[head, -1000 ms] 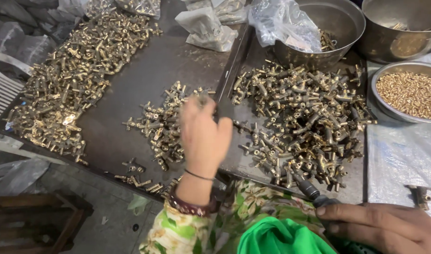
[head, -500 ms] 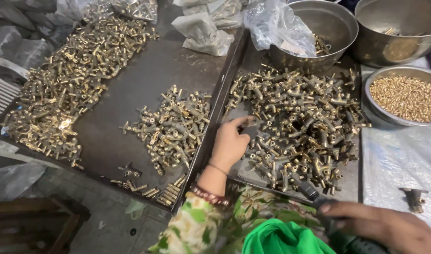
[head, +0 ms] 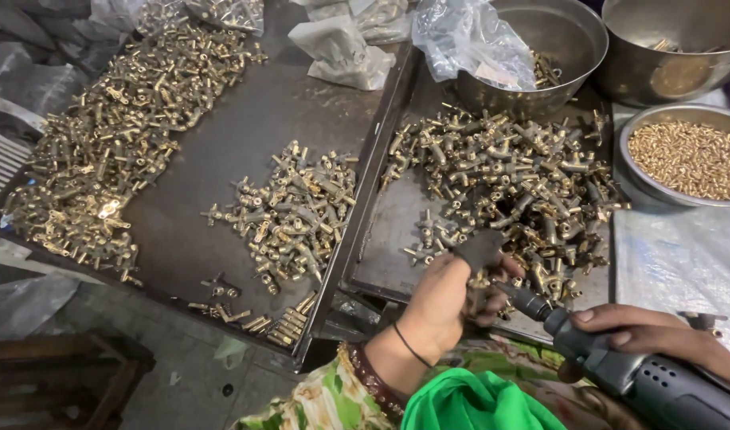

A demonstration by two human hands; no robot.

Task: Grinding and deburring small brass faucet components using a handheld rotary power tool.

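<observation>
1. We see the left hand [head: 448, 299] clenched around a brass fitting [head: 478, 296], held at the near edge of the right tray [head: 389, 275], against the tip of a power screwdriver [head: 620, 370].
2. The right hand [head: 651, 334] is wrapped around the screwdriver's dark, ribbed grey body.
3. The fittings are small, T-shaped and dull gold. A tangled heap [head: 508, 183] fills the right tray; a smaller pile [head: 289, 211] and a long drift [head: 118, 135] lie on the left tray [head: 245, 119].
4. Both trays are dark, flat sheet metal with raised lips.
5. Beyond them stand steel bowls [head: 572, 48]; one [head: 632, 131] holds fine brass pellets [head: 691, 155]. Crumpled clear plastic bags [head: 460, 36] lie beside.
6. The floor below is grey concrete [head: 182, 374].
</observation>
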